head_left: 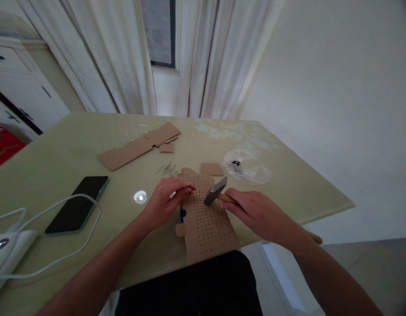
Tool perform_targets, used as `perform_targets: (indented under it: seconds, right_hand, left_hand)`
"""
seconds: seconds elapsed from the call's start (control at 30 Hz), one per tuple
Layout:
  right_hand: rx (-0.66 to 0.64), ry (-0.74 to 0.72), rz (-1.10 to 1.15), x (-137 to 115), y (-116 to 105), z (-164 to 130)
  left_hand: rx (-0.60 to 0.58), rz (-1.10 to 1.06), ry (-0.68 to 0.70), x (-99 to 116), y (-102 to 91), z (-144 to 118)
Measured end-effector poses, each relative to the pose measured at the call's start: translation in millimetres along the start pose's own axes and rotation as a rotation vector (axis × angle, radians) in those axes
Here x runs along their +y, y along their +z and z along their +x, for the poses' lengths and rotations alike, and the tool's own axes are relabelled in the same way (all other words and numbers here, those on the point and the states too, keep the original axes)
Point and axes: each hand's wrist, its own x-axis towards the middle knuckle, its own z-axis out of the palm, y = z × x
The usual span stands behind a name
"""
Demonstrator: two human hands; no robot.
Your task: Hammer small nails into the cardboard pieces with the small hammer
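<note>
My right hand (255, 213) is wrapped round the wooden handle of a hammer (216, 191). Its metal head is over a brown cardboard panel (211, 228) covered in rows of small holes. My left hand (165, 199) is at the panel's upper left, thumb and forefinger pinched together. Whatever is between those fingertips is too small to make out. Something blue (182, 213) shows under the panel's left edge. Several thin nails (168, 168) lie loose just beyond my left hand.
Flat cardboard strips (137, 151) lie at the back left, and a small cardboard piece (212, 169) is behind the panel. A clear plastic bag (247, 166) holds small black bits. On the left are a phone (77, 205), a white cable (95, 228) and a white power strip (15, 254).
</note>
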Motion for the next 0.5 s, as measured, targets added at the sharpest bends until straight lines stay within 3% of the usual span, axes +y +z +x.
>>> perform_targets:
  seconds: [0.5]
  right_hand:
    - [-0.065, 0.017, 0.027, -3.2, -4.0, 1.5]
  left_hand:
    - [-0.022, -0.001, 0.030, -3.1, 0.2, -1.7]
